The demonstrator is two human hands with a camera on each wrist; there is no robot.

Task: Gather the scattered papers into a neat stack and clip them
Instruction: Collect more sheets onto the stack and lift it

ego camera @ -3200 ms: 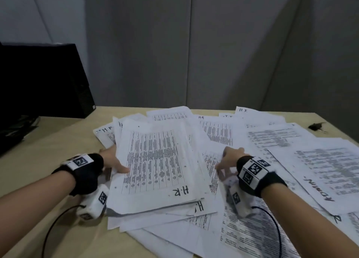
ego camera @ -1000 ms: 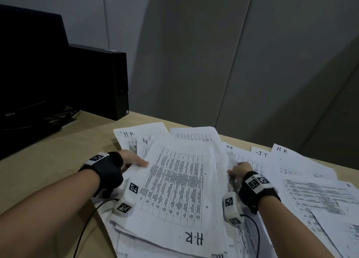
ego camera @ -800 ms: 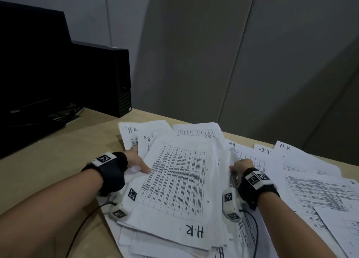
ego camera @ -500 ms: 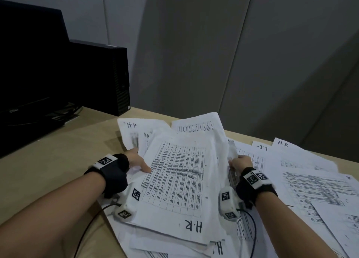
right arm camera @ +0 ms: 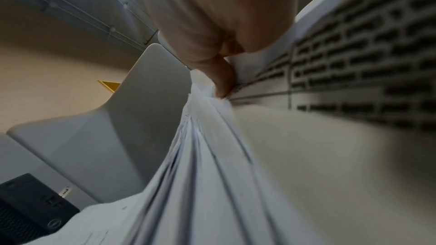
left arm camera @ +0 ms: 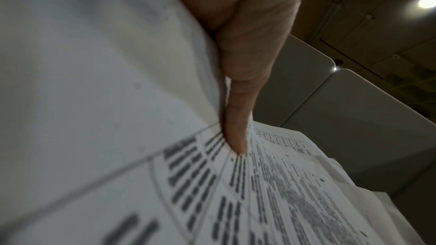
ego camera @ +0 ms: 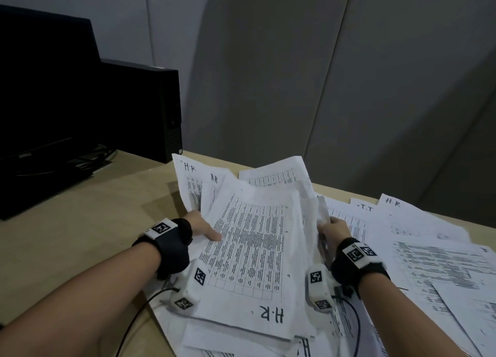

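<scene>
Near edge of bundle: the bundle of papers (ego camera: 252, 249) hung between both hands, its near end marked "H.R" drooping over loose sheets on the desk (ego camera: 88, 230).
Left hand: the left hand (ego camera: 200, 226) pinched the bundle's left edge, thumb (left arm camera: 238, 118) lying flat on the printed top page; the fingers underneath were hidden.
Right hand: the right hand (ego camera: 334, 229) gripped the right edge, thumb (right arm camera: 221, 79) pressed into a fan of many sheet edges that bunched and creased at the pinch.
How it would handle: the bundle looked light, limp and slippery sheet on sheet; it bowed between the hands, and the layers were uneven, so pages could probably slide out if tilted. Taking both long edges near the middle, then tapping an edge on the desk, would likely square it.
Loose papers: more papers (ego camera: 429, 249) lay spread over the desk to the right, some marked "I.T" and "H.R", not yet gathered.
Clip: none could be seen.
Far end: the bundle's far corners splayed upward, untidy.
Beyond: a monitor (ego camera: 45, 101) and computer case (ego camera: 150, 115) stood at the far left, against grey wall panels (ego camera: 295, 74).
</scene>
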